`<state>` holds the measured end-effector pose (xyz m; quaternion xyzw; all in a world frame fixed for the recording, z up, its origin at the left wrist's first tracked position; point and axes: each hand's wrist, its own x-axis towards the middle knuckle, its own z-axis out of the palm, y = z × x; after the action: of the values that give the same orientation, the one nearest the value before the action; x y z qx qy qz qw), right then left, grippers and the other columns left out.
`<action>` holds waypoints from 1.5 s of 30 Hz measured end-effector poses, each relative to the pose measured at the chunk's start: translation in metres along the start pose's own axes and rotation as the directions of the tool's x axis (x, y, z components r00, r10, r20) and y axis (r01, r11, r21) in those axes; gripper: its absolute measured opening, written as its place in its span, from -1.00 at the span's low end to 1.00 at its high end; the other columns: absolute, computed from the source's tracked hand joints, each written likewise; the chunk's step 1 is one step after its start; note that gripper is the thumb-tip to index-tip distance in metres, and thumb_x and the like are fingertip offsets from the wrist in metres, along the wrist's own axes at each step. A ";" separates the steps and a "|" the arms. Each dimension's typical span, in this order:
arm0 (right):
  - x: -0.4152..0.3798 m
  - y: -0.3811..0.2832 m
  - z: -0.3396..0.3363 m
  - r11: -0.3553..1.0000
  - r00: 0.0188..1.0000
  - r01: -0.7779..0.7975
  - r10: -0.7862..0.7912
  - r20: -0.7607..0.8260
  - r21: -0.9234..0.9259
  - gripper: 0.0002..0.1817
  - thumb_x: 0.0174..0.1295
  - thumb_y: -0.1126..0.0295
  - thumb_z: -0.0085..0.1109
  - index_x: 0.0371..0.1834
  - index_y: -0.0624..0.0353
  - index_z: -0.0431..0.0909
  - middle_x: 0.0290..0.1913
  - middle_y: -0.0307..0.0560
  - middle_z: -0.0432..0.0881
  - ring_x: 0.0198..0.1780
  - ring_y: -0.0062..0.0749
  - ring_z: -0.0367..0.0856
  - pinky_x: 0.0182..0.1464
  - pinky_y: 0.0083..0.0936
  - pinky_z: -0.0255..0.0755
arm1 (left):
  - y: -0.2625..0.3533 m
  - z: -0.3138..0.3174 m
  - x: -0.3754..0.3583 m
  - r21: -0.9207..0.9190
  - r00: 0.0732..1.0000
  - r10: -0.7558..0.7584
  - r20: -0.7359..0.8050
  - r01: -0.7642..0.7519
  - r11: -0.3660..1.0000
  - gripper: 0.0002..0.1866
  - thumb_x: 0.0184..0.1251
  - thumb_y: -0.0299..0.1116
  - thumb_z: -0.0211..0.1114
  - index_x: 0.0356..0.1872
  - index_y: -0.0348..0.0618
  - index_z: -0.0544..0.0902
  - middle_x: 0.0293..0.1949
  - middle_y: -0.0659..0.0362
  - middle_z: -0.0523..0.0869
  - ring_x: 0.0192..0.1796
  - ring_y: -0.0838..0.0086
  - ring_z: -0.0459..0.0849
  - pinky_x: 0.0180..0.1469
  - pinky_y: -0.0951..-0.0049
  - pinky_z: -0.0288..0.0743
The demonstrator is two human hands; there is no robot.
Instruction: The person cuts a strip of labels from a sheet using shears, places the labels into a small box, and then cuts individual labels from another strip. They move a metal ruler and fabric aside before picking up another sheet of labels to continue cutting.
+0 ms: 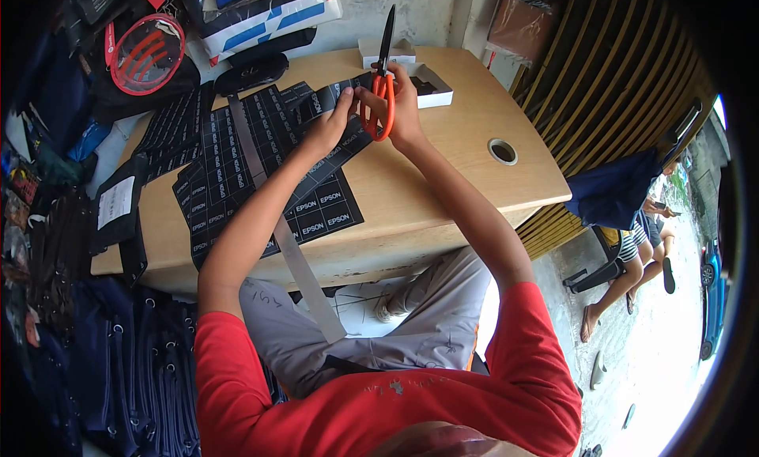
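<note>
My right hand (402, 113) is wrapped round a pair of scissors (379, 109) with orange handles, its dark blades pointing up and away from me. Its thumb side meets a black sheet printed with EPSON labels (354, 141). My left hand (328, 130) pinches the upper edge of that same sheet, close beside the scissors. More black EPSON sheets (224, 150) lie overlapping on the wooden table (443, 160) to the left. A long steel ruler (304, 275) rests across them, its near end jutting over the table's front edge above my lap.
Small white boxes (433, 99) stand at the table's back, near a round cable hole (501, 151). A black pouch with a white label (117, 202) lies at the left edge. Dark blue bags (134, 362) hang at lower left. A seated person (632, 251) is outside at right.
</note>
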<state>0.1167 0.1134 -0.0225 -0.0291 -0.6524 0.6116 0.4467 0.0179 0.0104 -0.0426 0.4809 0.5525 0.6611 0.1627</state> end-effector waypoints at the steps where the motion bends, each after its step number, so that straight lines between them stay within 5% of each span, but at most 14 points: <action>1: -0.001 -0.002 0.002 1.000 1.000 0.010 -0.010 -0.007 -0.015 -0.46 0.12 0.57 0.37 0.18 0.24 0.37 -0.35 -0.18 0.59 -0.42 -0.65 0.48 -0.42 -0.61 0.36 | -0.003 -0.005 0.003 0.000 1.000 0.001 -0.003 -0.001 1.000 -0.53 0.59 0.05 -0.09 -0.31 -0.13 0.54 -0.44 0.34 0.49 -0.35 0.68 0.44 -0.23 0.60 0.32; 4: -0.002 -0.006 0.000 0.998 0.998 -0.061 0.061 0.003 -0.008 -0.49 0.13 0.53 0.40 0.15 0.21 0.43 -0.35 -0.25 0.59 -0.33 -0.62 0.55 -0.33 -0.65 0.41 | -0.005 -0.016 0.008 0.142 0.997 0.064 -0.054 -0.055 0.988 -0.60 0.58 0.00 -0.01 -0.34 -0.09 0.52 -0.53 0.39 0.43 -0.50 0.70 0.36 -0.43 0.61 0.23; 8: -0.003 -0.004 0.003 1.000 1.000 -0.028 0.028 0.010 -0.007 -0.49 0.17 0.53 0.37 0.19 0.21 0.41 -0.34 -0.19 0.62 -0.42 -0.67 0.48 -0.42 -0.65 0.34 | -0.005 -0.020 0.010 0.100 0.992 0.106 -0.070 -0.099 0.990 -0.63 0.56 -0.04 0.05 -0.35 -0.11 0.52 -0.51 0.38 0.45 -0.49 0.70 0.38 -0.42 0.60 0.26; 10: -0.004 -0.006 0.002 0.980 0.979 -0.196 0.197 0.056 -0.016 -0.51 0.19 0.46 0.39 0.16 0.21 0.42 -0.34 -0.20 0.62 -0.47 -0.69 0.46 -0.48 -0.66 0.32 | -0.004 -0.027 0.014 0.194 0.983 0.159 -0.091 -0.139 0.971 -0.63 0.57 -0.09 0.06 -0.27 -0.23 0.54 -0.46 0.30 0.50 -0.40 0.62 0.45 -0.31 0.50 0.37; 13: -0.004 -0.002 0.008 0.994 0.990 -0.084 0.092 0.105 -0.074 -0.55 0.24 0.27 0.39 0.10 0.20 0.46 -0.38 -0.23 0.59 -0.55 -0.72 0.41 -0.58 -0.66 0.27 | -0.008 -0.028 0.018 0.260 0.921 0.298 -0.250 -0.233 0.937 -0.62 0.56 -0.10 0.06 -0.24 -0.26 0.56 -0.48 0.25 0.52 -0.41 0.54 0.50 -0.27 0.45 0.41; 15: -0.007 -0.006 0.008 0.979 0.973 -0.179 0.191 0.126 -0.101 -0.55 0.27 0.14 0.33 0.06 0.18 0.44 -0.43 -0.27 0.53 -0.58 -0.71 0.38 -0.62 -0.65 0.24 | -0.003 -0.035 0.018 0.286 0.928 0.268 -0.259 -0.191 0.939 -0.57 0.57 -0.04 0.02 -0.21 -0.26 0.58 -0.44 0.20 0.59 -0.38 0.47 0.55 -0.21 0.39 0.45; 18: -0.018 -0.013 0.013 0.941 0.922 -0.321 0.336 0.193 -0.110 -0.48 0.31 -0.09 0.21 -0.01 0.13 0.38 -0.51 -0.33 0.41 -0.63 -0.71 0.33 -0.66 -0.65 0.21 | 0.015 -0.045 0.015 0.302 0.927 -0.110 -0.359 0.227 0.926 -0.30 0.50 0.24 -0.07 -0.13 -0.36 0.61 -0.21 0.05 0.71 -0.13 0.36 0.67 -0.02 0.39 0.48; 21: -0.021 -0.021 0.018 0.925 0.883 -0.320 0.370 0.289 -0.205 -0.48 0.46 -0.21 -0.22 -0.24 0.07 0.20 -0.61 -0.25 0.21 -0.75 -0.55 0.20 -0.72 -0.57 0.18 | 0.013 -0.041 0.021 0.126 0.869 0.130 -0.477 -0.079 0.989 -0.21 0.46 0.30 -0.06 -0.11 -0.44 0.62 -0.20 -0.02 0.71 -0.04 0.32 0.68 0.07 0.43 0.46; 25: -0.018 -0.021 0.019 0.922 0.849 -0.342 0.386 0.362 -0.180 -0.39 0.43 -0.31 -0.39 -0.14 0.07 0.25 -0.53 -0.31 0.14 -0.60 -0.58 0.13 -0.58 -0.58 0.18 | 0.014 -0.052 0.023 0.158 0.862 0.015 -0.507 0.075 0.984 -0.29 0.54 0.20 -0.09 -0.06 -0.44 0.59 -0.20 -0.01 0.70 -0.02 0.33 0.68 0.11 0.45 0.46; 26: -0.017 -0.018 0.017 0.923 0.837 -0.335 0.384 0.389 -0.190 -0.36 0.42 -0.34 -0.43 -0.11 0.07 0.26 -0.51 -0.33 0.13 -0.55 -0.59 0.11 -0.54 -0.59 0.17 | 0.016 -0.047 0.022 0.165 0.848 0.183 -0.497 -0.114 0.980 -0.37 0.57 0.12 -0.09 -0.16 -0.39 0.60 -0.30 0.06 0.68 -0.14 0.38 0.67 0.00 0.44 0.49; 30: -0.018 -0.021 0.018 0.909 0.816 -0.345 0.414 0.404 -0.236 -0.32 0.40 -0.36 -0.41 -0.02 0.09 0.30 -0.49 -0.32 0.14 -0.53 -0.60 0.14 -0.54 -0.59 0.18 | 0.012 -0.051 0.027 0.257 0.827 0.256 -0.500 -0.140 0.956 -0.47 0.58 0.04 -0.04 -0.30 -0.29 0.58 -0.42 0.24 0.61 -0.35 0.50 0.58 -0.22 0.42 0.48; 34: -0.020 -0.025 0.019 0.910 0.813 -0.311 0.404 0.419 -0.275 -0.29 0.39 -0.37 -0.41 0.01 0.12 0.31 -0.49 -0.32 0.14 -0.54 -0.59 0.12 -0.54 -0.59 0.18 | 0.019 -0.045 0.029 0.190 0.758 0.331 -0.562 -0.271 0.944 -0.51 0.58 -0.01 0.00 -0.28 -0.29 0.59 -0.39 0.26 0.62 -0.32 0.54 0.59 -0.20 0.47 0.49; 43: -0.024 -0.032 0.023 0.904 0.815 -0.178 0.357 0.457 -0.388 -0.21 0.36 -0.42 -0.39 0.02 0.20 0.32 -0.53 -0.32 0.15 -0.56 -0.62 0.13 -0.54 -0.60 0.15 | 0.027 -0.040 0.026 -0.071 0.785 0.199 -0.587 -0.295 0.953 -0.43 0.55 0.14 -0.04 -0.19 -0.25 0.62 -0.27 0.28 0.60 -0.23 0.66 0.56 -0.07 0.62 0.47; 45: -0.023 -0.032 0.022 0.904 0.808 -0.189 0.366 0.463 -0.385 -0.20 0.36 -0.41 -0.39 0.05 0.21 0.32 -0.53 -0.32 0.15 -0.55 -0.62 0.13 -0.53 -0.61 0.15 | 0.029 -0.048 0.024 -0.054 0.825 0.170 -0.539 -0.236 0.970 -0.48 0.57 0.12 -0.06 -0.39 -0.12 0.53 -0.44 0.37 0.49 -0.40 0.72 0.41 -0.30 0.68 0.34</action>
<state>0.1334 0.0744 -0.0053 -0.0295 -0.8278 0.5410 0.1454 -0.0234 -0.0092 -0.0024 0.3253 0.4813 0.8130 -0.0392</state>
